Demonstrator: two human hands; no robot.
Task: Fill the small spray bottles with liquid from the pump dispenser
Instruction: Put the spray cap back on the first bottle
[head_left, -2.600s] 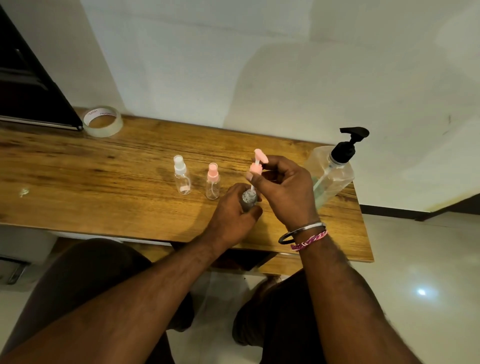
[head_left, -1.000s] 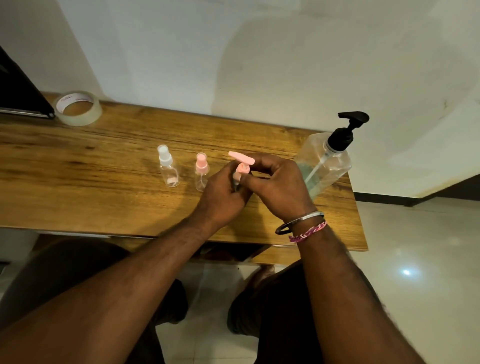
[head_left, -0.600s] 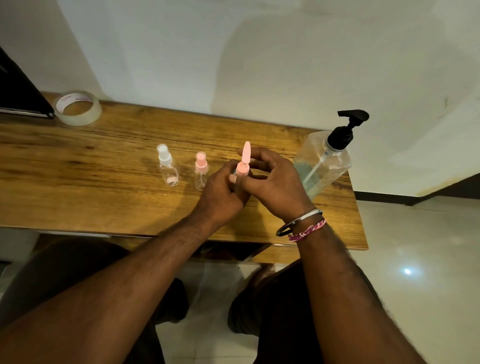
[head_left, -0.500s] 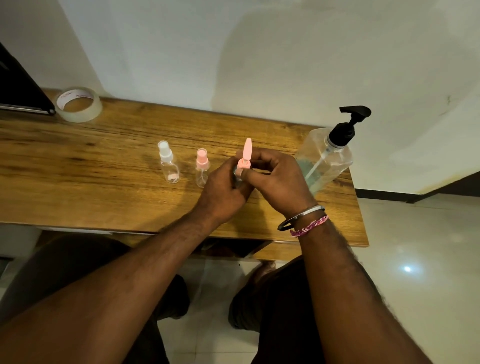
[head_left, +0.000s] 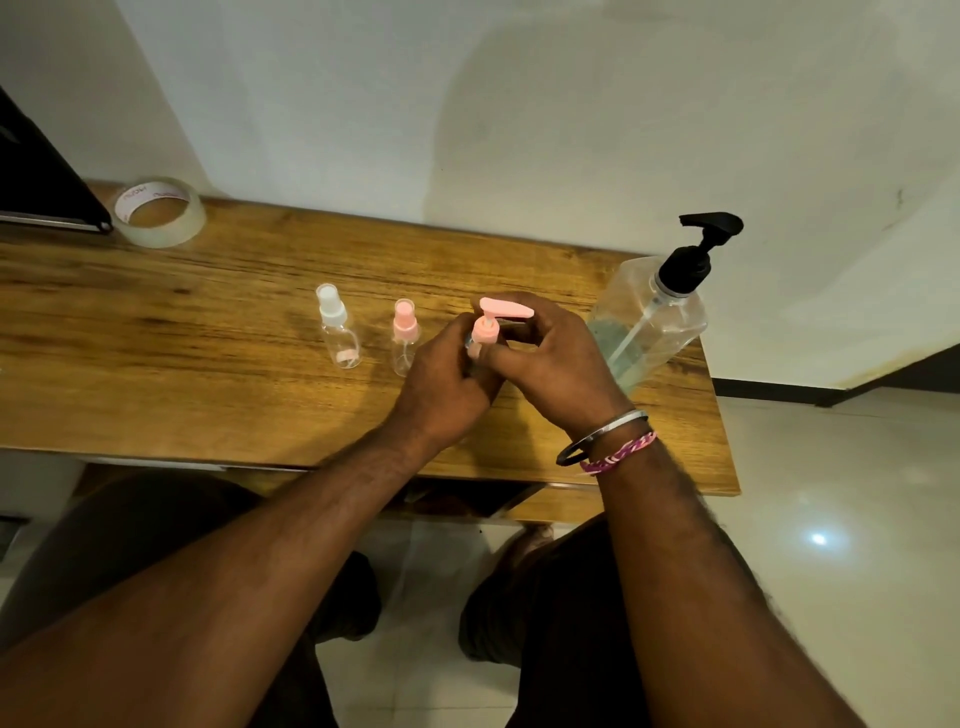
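pink pump cap turned again on the held bottle

nozzle of the pink pump cap (head_left: 503, 310) now points right, toward the pump dispenser (head_left: 649, 322); half a second ago it stood edge-on and pointed away from the camera, a second ago it pointed left. so the cap is being twisted round, and whether on or off cannot be told from this alone. right hand (head_left: 550, 358) has thumb and fingers curled round the cap collar, pinching it. left hand (head_left: 441, 384) is wrapped round the small bottle (head_left: 471, 347) under the cap, bottle body mostly hidden in the fist, held just above the table (head_left: 156, 364)

two other spray bottles stand untouched on the table left of the hands: white-capped bottle (head_left: 337, 332) and pink-capped bottle (head_left: 404, 338), both look empty. dispenser stands at the right end of the table, just beside the right hand, liquid low in it, not touched. tape roll (head_left: 160, 212) far left at the back

judgement: no filling under way yet, cap work is the step in hand; the dispenser press comes after
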